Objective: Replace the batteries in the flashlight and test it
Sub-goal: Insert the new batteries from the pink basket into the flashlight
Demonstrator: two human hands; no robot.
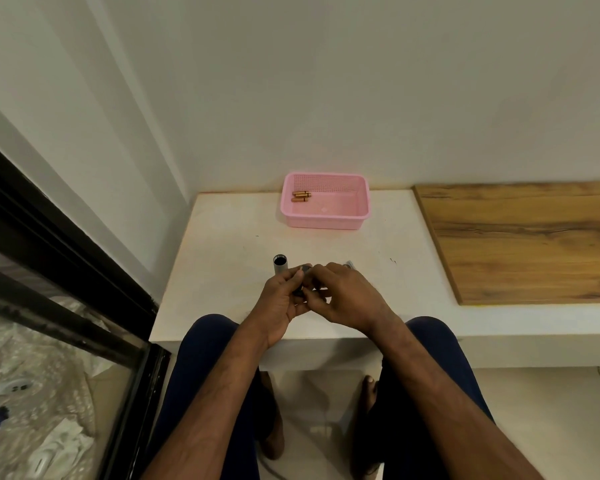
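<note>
At the back of the white tabletop [222,244] sits a pink basket [326,221] with perforated walls. A few copper-coloured batteries [301,196] lie together in its far left corner, any print on them too small to read. Nearer the person, a grey flashlight tube [280,266] stands upright, dark open end up, just beside the left hand [279,301]. Each grip is narrow: left hand and right hand [347,299] meet, fingers curled round a small dark part [299,289] held between them. A wooden board [520,244] lies to the right.
</note>
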